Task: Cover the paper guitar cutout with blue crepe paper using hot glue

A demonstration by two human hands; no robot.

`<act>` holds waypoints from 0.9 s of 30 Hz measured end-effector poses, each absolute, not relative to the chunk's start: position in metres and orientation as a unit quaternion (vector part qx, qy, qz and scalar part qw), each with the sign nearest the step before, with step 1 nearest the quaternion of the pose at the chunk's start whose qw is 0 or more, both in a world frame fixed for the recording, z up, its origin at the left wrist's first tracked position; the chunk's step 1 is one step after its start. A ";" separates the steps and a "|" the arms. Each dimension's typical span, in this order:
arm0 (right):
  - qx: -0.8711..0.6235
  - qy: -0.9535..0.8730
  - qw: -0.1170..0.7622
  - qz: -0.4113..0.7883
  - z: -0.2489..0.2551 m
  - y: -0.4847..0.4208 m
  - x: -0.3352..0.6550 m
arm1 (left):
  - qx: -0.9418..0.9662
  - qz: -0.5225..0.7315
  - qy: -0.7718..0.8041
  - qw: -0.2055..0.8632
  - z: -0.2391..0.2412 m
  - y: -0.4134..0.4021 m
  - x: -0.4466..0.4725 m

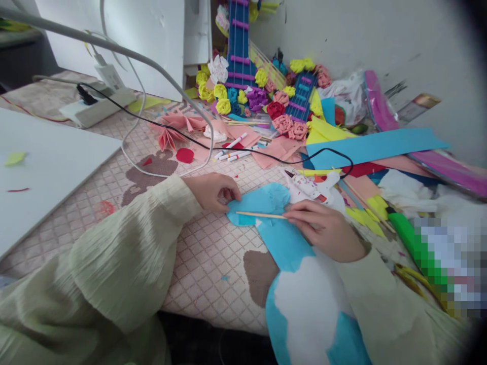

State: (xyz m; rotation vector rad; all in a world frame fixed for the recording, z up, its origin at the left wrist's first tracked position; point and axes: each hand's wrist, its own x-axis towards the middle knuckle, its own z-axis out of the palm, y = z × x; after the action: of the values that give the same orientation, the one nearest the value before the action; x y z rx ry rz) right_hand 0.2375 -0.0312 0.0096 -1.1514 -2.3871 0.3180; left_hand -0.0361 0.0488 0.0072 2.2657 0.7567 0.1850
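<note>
A blue paper guitar shape with a white patch on its body lies slanting across the table, its rounded blue head farthest from me. My left hand is closed, thumb and finger pinching the left edge of that head. Between the fingertips of my right hand is a thin wooden stick, lying nearly level over the blue paper and pointing left. A speckled white glue gun rests just beyond my right hand. My right forearm hides part of the guitar's body.
Blue guitars trimmed with paper flowers lean at the back. Markers and pink paper scraps lie before them. A black cord crosses the table from a power strip. Yellow-handled scissors and a green roll are at right; a white board is at left.
</note>
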 end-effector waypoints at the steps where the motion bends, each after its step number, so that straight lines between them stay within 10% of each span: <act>1: -0.425 -0.865 0.241 0.115 0.011 -0.031 0.239 | 0.878 0.076 0.296 0.368 0.007 0.048 -0.036; 15: -0.547 -0.669 0.503 0.015 0.041 -0.037 0.283 | 0.832 0.064 0.376 0.404 0.006 0.046 -0.030; 27: -0.714 -0.628 0.307 -0.038 0.055 -0.119 0.394 | 0.811 0.094 0.422 0.395 0.003 0.045 -0.023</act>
State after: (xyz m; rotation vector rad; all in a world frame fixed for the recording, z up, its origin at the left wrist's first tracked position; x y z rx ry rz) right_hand 0.3944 -0.1194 0.0553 -1.8894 -1.6609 -0.0999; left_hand -0.0229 0.0448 0.0025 2.0562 1.0705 0.2388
